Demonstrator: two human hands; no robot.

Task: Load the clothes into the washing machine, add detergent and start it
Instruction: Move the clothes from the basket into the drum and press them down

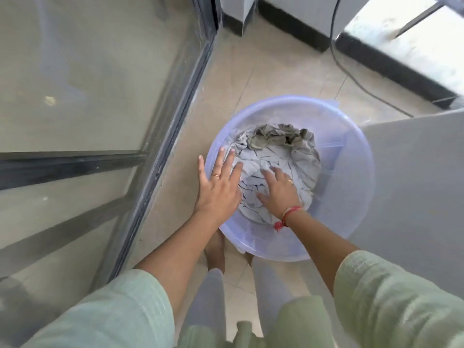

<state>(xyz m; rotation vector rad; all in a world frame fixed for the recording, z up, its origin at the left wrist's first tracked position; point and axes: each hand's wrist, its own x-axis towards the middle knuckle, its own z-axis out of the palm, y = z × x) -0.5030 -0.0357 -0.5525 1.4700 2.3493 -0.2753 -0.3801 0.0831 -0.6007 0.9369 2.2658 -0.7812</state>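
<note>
Soft, even daylight fills the scene, brightest and nearly washed out at the upper right, with pale reflections on the glass panel at left, faint shadows on the floor, slight overall blur, and wide-angle bending of straight lines toward the edges.

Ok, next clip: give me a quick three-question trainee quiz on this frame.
1. True or false: the clothes lie in a round tub on the floor.
2. Which hand presses down on the clothes? A) left hand B) right hand
3. Fill in: the left hand is spread open over the tub's ____ .

Key: 1 true; 2 B, its fingers spread on the pale cloth; 3 rim, on the side nearest the glass door.
</note>
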